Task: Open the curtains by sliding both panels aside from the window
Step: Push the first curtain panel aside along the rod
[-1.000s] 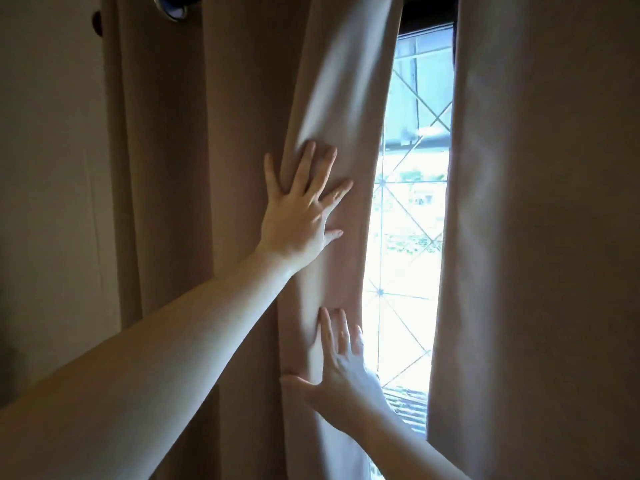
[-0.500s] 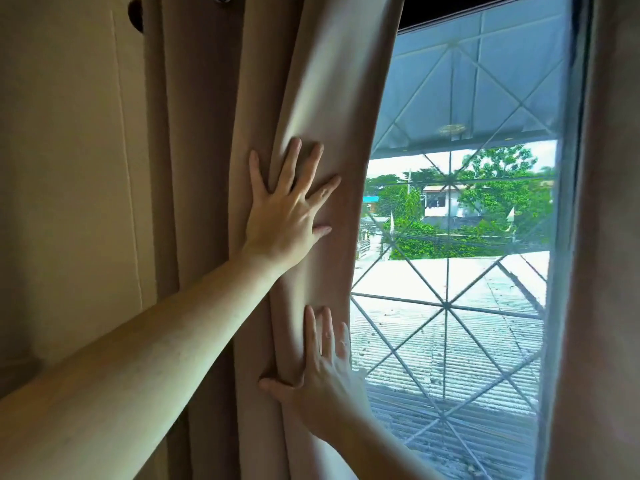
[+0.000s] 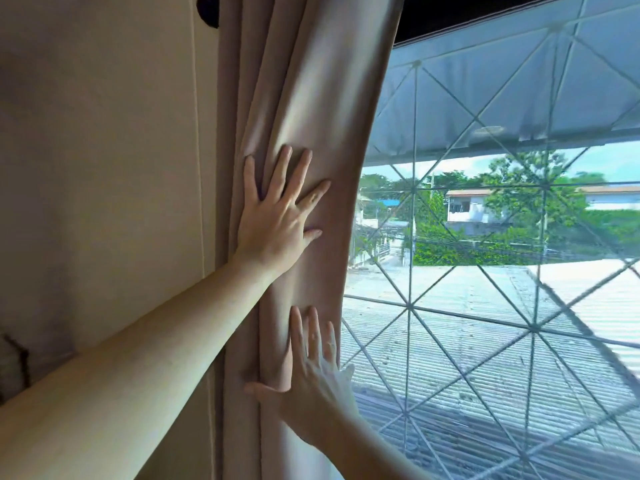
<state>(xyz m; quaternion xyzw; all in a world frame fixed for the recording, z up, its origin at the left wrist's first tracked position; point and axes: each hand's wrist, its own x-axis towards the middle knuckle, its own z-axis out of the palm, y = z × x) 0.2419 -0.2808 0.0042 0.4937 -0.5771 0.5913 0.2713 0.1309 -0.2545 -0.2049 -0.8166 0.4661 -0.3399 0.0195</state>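
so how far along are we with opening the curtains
The left panel looks done: it is bunched into folds against the wall, and the window beside it is uncovered. In hand: the left hand and right hand press flat on those folds, fingers spread, with no closed grip. Left: the other panel is out of view, so I cannot tell its state.

The person's left hand (image 3: 277,216) is raised at the end of a bare, nearly straight arm that reaches up from the lower left. Its palm lies flat, fingers (image 3: 281,171) spread and pointing up, thumb out to the right. The right hand (image 3: 311,382) sits lower, its forearm entering from the bottom edge. It too is flat and unclenched, fingers together and upright, thumb stretched to the left.
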